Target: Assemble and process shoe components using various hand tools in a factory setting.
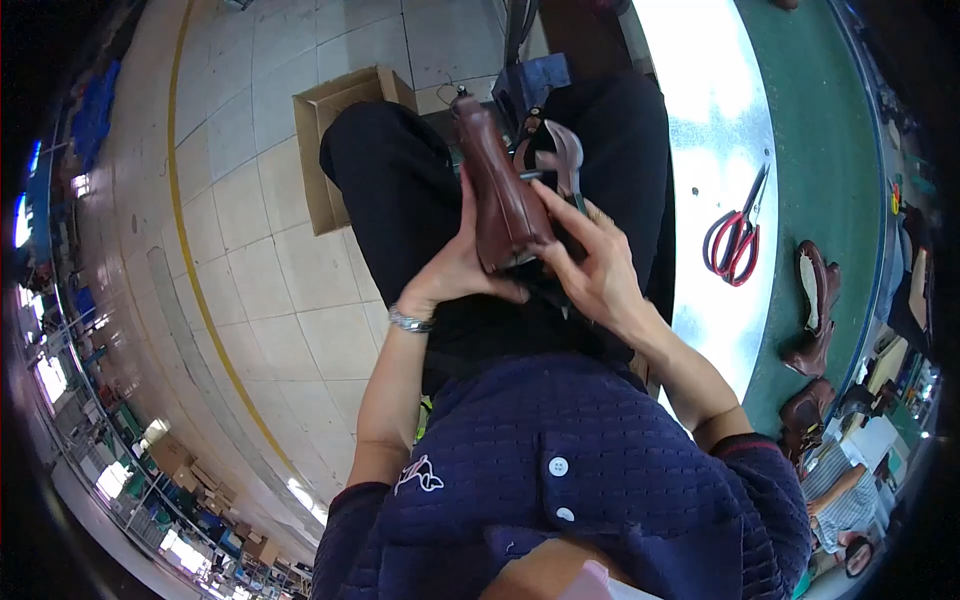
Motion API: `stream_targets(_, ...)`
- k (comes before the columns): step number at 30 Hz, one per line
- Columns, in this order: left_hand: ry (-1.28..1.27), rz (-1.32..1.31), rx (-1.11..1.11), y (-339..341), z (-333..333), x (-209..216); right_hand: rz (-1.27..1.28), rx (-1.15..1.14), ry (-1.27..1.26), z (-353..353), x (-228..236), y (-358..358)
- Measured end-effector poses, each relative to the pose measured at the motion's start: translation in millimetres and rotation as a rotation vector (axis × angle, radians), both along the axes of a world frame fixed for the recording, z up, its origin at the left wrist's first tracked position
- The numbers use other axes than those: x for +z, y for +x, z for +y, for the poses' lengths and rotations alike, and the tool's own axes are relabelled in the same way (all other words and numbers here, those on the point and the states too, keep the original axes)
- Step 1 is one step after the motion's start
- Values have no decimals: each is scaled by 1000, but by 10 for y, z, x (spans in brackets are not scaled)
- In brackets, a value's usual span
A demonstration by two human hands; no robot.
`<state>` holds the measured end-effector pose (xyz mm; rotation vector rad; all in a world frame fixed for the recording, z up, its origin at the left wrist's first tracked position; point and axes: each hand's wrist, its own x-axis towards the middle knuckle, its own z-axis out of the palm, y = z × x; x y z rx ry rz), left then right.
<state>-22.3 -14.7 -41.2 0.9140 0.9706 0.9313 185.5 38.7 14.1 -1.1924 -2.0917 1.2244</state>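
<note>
A brown leather shoe (pixel 497 185) lies above my lap, its narrow end pointing away from me. My left hand (pixel 455 262) grips its left side, with the thumb near the broad end. My right hand (pixel 598 268) is closed round what look like metal lasting pincers (pixel 567 155); their curved head sticks out beyond the fingers and the handles are mostly hidden. The index finger and thumb of this hand touch the shoe's right side and broad end. Motion blurs the pincers a little.
An open cardboard box (pixel 318 185) stands on the tiled floor by my left knee. Dark machine parts (pixel 530 85) are between my knees. To the right, red-handled scissors (pixel 735 240) lie on a pale bench (pixel 705 120). Beyond it, brown shoes (pixel 815 310) rest on a green surface (pixel 820 130).
</note>
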Motion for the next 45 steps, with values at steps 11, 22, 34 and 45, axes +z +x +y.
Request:
stream_targets(11, -183, -82, 564, -133, 226, 669, -364, -296, 145, 891, 235, 688)
stream_targets(22, -334, -231, 621, -138, 319, 751, -658, -308, 497, 1097, -326, 996)
stream_targets(34, -225, -97, 476, -56, 340, 823, -65, 107, -12, 349, 297, -262)
stream_targets(45, 99, 914, 472, -116, 90, 1082, 126, 63, -137, 156, 355, -433)
